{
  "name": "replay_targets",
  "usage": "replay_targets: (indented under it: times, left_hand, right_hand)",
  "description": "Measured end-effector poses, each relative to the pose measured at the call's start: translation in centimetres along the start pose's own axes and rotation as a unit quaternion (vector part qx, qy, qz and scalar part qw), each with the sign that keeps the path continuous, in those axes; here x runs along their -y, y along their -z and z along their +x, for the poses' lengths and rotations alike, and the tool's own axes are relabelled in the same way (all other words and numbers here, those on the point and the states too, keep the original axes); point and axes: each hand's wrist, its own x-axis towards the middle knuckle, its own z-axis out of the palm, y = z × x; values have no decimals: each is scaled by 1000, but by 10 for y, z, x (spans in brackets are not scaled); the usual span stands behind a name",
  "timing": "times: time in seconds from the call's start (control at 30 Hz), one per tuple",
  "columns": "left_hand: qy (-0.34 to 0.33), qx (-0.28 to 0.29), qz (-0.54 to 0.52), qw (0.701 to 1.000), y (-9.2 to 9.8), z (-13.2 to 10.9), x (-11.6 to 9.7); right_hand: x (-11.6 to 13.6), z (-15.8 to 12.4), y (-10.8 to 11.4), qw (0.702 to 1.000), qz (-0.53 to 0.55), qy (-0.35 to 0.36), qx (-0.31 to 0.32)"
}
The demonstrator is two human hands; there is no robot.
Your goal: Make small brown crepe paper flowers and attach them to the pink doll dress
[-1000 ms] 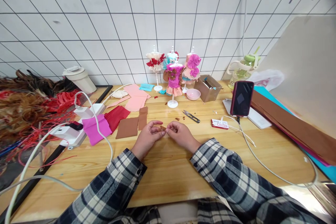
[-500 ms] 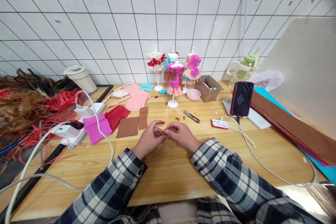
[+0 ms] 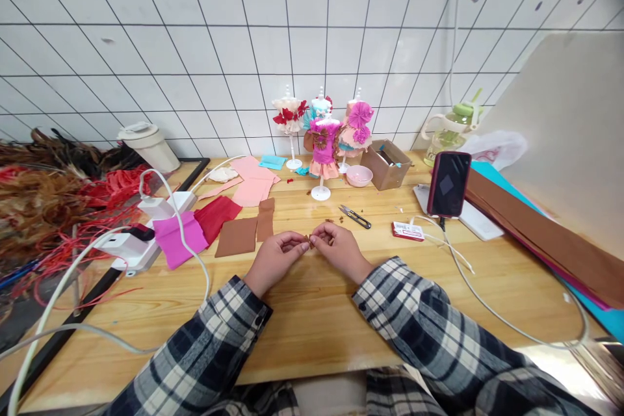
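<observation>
Over the middle of the wooden table, my left hand (image 3: 277,259) and my right hand (image 3: 340,249) meet at the fingertips. Both pinch a small brown piece of crepe paper (image 3: 311,242), mostly hidden by the fingers. Brown crepe paper pieces (image 3: 236,237) lie just left of my left hand. Beyond my right hand is a pair of thread snips (image 3: 355,216), with small brown scraps beside it. Farther back stands a miniature dress form (image 3: 324,151) in a magenta top and peach skirt, with more dressed forms behind it.
Left are magenta paper (image 3: 180,239), red paper (image 3: 218,218), a power strip (image 3: 139,253) and cables. A pink bowl (image 3: 359,175) and a cardboard box (image 3: 387,164) stand at the back. To the right are a propped phone (image 3: 449,184) and long paper sheets (image 3: 546,234).
The fingers of my left hand have closed into a pinch, its raised index finger coming down. The brown piece now shows between my fingertips.
</observation>
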Motion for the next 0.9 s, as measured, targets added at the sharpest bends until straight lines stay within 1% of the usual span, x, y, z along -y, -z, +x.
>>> replay_targets:
  times: [0.07,0.17,0.23,0.3,0.37,0.47,0.53,0.67,0.73,0.8,0.9]
  left_hand:
    - [-13,-7,32,999,1,0,-1]
    - [-31,-24,85,996,1,-1,-1]
    - [-37,-29,116,992,2,-1,-1]
    - [-43,-32,142,988,3,-1,0]
    - [-47,-36,153,986,4,-1,1]
    - [-40,-44,138,989,4,-1,0]
    - [-24,-42,114,992,4,-1,-1]
    - [13,-19,50,998,4,2,-1]
    - [25,-19,22,999,4,3,0]
    - [29,-30,-1,999,4,3,1]
    - [28,-40,-14,999,1,1,2]
  right_hand:
    - [2,-1,1,1000,5,6,5]
    - [6,-3,2,999,29,22,30]
    - [7,-3,2,999,18,31,39]
    - [6,-2,2,999,0,27,35]
    - [4,-1,2,1000,12,9,27]
    - [2,2,2,997,75,-16,17]
    - [3,2,2,991,125,-34,26]
    - [7,0,3,969,227,-87,54]
    - [9,-1,3,954,271,-107,65]
    - [10,-3,1,945,296,-120,70]
    - [8,-3,-3,939,312,-138,53]
